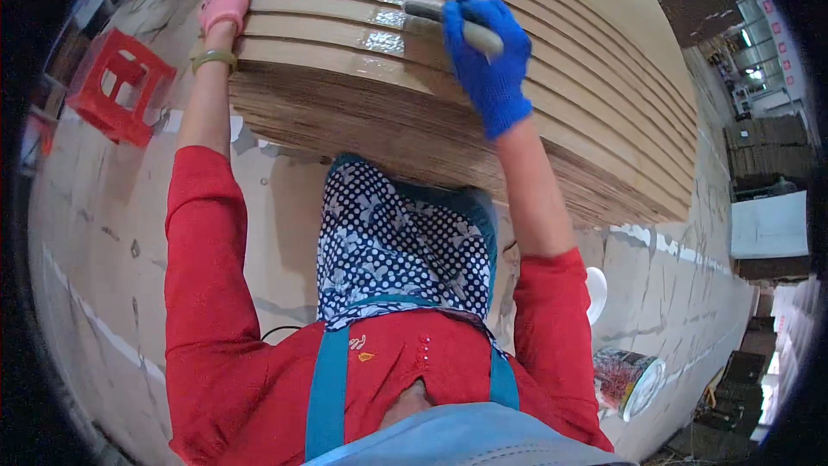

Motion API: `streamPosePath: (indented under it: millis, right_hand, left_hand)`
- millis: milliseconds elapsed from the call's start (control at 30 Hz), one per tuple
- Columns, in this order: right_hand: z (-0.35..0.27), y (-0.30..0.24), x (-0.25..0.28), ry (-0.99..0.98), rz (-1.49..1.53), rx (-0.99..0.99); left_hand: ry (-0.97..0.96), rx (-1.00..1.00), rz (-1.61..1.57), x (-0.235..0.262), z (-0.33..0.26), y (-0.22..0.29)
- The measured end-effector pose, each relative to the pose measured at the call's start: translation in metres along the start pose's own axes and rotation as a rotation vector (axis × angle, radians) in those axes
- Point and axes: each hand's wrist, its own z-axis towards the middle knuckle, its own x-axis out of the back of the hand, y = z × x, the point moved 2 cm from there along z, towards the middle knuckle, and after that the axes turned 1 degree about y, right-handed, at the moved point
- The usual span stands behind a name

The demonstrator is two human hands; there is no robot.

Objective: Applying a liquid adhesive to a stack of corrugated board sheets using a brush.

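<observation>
My right hand [488, 56], in a blue glove, is at about one o'clock in the view. Its fingers are wrapped tight around the pale handle of a brush [457, 26], and the dark end of this brush points to ten o'clock and lies on the top of the cardboard stack [552, 121]. My left hand [226, 2], in a pink glove, is at eleven o'clock. It lies flat with the fingers together, pressed on the left edge of the same stack, and it holds nothing. On this wrist I wear a yellowish band [214, 57].

The stack is a thick pile of folded brown cardboard sheets, and it fills the upper middle of the view. Shiny strips of clear tape [385, 41] run across the top sheets, just beside the brush.

A red plastic crate [121, 86] stands on the floor at nine o'clock, well apart from the stack. At four o'clock, near my right elbow, a round can [625, 380] with a colourful label lies on the floor, and a white round thing [597, 292] is just above it.
</observation>
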Motion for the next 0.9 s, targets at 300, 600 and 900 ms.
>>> streamPosePath:
  millis: [300, 600, 900]
  right_hand:
    - [-0.032, -0.057, 0.005, -0.449, 0.275, 0.15]
    - [-0.057, -0.025, 0.034, -0.509, 0.353, -0.006]
    - [-0.044, 0.069, 0.201, 0.023, 0.019, -0.319]
  left_hand:
    - [0.057, 0.021, -0.048, 0.002, -0.002, 0.001]
    - [-0.073, -0.03, -0.18, 0.005, -0.003, 0.007]
    - [0.003, -0.058, -0.017, -0.011, 0.023, -0.006]
